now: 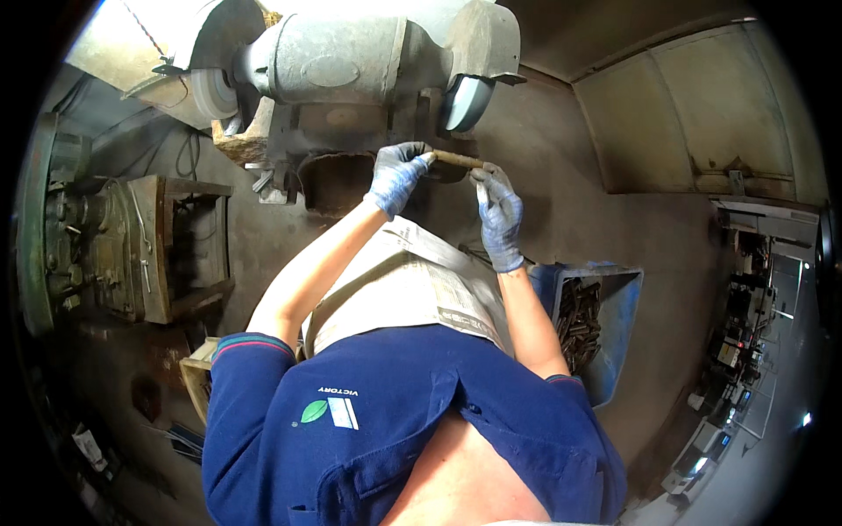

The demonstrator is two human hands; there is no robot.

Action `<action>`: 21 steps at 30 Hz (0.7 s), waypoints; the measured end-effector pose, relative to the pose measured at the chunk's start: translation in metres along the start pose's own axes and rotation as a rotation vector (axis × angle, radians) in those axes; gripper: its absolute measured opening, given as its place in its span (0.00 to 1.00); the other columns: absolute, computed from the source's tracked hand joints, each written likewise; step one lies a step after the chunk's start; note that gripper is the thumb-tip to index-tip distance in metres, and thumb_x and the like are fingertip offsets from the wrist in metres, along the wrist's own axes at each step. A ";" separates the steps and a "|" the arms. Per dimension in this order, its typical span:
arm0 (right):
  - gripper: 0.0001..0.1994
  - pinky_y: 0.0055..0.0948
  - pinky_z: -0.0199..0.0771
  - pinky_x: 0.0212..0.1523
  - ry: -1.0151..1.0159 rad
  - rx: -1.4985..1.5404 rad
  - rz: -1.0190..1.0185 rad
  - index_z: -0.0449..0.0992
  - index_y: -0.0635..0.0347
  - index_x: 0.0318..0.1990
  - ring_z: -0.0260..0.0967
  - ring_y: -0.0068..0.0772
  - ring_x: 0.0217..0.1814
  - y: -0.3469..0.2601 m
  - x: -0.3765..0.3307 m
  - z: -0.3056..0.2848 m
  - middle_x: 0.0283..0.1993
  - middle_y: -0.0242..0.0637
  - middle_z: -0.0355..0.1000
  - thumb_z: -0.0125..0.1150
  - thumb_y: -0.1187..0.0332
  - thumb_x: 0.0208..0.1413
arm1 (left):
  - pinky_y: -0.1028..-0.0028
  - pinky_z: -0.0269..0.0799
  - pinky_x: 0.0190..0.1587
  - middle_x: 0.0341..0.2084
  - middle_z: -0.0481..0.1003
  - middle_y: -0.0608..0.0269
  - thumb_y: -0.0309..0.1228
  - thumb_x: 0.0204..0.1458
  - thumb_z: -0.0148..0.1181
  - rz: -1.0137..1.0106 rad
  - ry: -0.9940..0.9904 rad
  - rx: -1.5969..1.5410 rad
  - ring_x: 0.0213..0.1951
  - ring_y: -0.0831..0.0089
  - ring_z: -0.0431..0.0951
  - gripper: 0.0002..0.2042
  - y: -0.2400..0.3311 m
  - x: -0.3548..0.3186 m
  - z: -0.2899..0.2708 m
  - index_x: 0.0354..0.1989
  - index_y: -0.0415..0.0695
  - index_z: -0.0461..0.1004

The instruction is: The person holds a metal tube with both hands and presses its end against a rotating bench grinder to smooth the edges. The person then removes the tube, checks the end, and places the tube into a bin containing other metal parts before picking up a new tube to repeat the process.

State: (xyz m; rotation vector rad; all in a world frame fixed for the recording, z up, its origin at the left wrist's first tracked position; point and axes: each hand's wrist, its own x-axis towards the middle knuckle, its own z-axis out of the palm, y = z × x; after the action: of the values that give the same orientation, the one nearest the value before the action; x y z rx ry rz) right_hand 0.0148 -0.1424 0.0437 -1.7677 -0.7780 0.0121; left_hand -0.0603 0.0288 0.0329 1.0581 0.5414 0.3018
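Between my two gloved hands is a short brownish metal rod (458, 159), lying nearly level. My left hand (399, 175) pinches its left end; my right hand (498, 210) has its fingertips closed on the right end. Both gloves are blue and grey, dirty at the fingers. Just beyond the rod stands a bench grinder (338, 61) with a grey motor body. Its right wheel (469, 103) is above my right hand and apart from the rod. The left wheel (213, 94) is farther off, beyond my left hand.
A blue crate (621, 324) of several similar rods stands to my right. A wooden-edged box (195, 381) is by my left side. Green machinery (96, 245) stands at left, and a metal cabinet (693, 114) at far right. Newspaper-like sheeting (412, 280) covers my lap.
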 end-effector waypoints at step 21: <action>0.08 0.25 0.70 0.47 -0.076 0.577 0.423 0.77 0.66 0.39 0.71 0.25 0.42 0.063 0.043 -0.003 0.39 0.37 0.74 0.54 0.72 0.57 | 0.74 0.76 0.29 0.26 0.76 0.57 0.22 0.51 0.56 -0.181 0.162 -0.202 0.25 0.68 0.78 0.03 -0.019 0.060 0.022 0.32 0.35 0.74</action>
State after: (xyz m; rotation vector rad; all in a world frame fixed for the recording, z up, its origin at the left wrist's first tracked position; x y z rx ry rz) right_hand 0.0807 -0.1313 0.0067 -1.3472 -0.3827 0.5377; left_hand 0.0016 0.0324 0.0079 0.7873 0.7316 0.2773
